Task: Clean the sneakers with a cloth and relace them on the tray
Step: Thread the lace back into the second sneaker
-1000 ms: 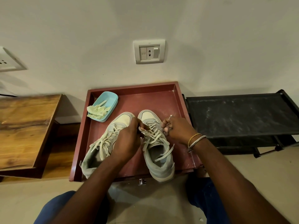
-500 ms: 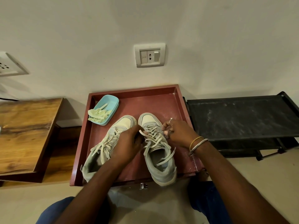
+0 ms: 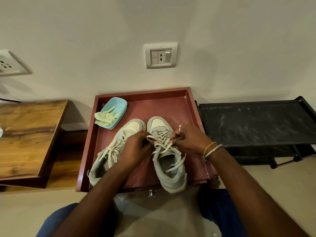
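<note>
Two sneakers stand side by side on a red tray (image 3: pixel 185 113), toes toward the wall. The left sneaker (image 3: pixel 111 152) lies at a slant, its heel close to the tray's near left corner and left rim. The right sneaker (image 3: pixel 169 162) lies straighter, and its heel reaches past the tray's near edge, over the floor (image 3: pixel 171 212). Their toes almost touch, while the heels are well apart.

Both hands are at the right sneaker's lace (image 3: pixel 164 146), over the upper eyelets. The left hand (image 3: pixel 136 149) has its fingers curled and pinches a loop of it from the left. The right hand (image 3: pixel 189 139), with a ring and two bangles at the wrist, pinches it from the right. Loose ends trail over the shoe's tongue and its right side.

A blue dish (image 3: pixel 120 106) sits in the tray's far left corner, near the left sneaker's toe but apart from it. The pale cloth (image 3: pixel 106 118) lies in it and hangs over its left edge. Bare tray floor shows between the toes and the far rim, and in a strip between the right sneaker and the right rim.

The far rim lies against the wall, below a socket plate (image 3: pixel 160 55). A black rack (image 3: pixel 256 124) stands just beside the right rim. A wooden worktop (image 3: pixel 25 137) stands to the left, with a gap between it and the tray.
</note>
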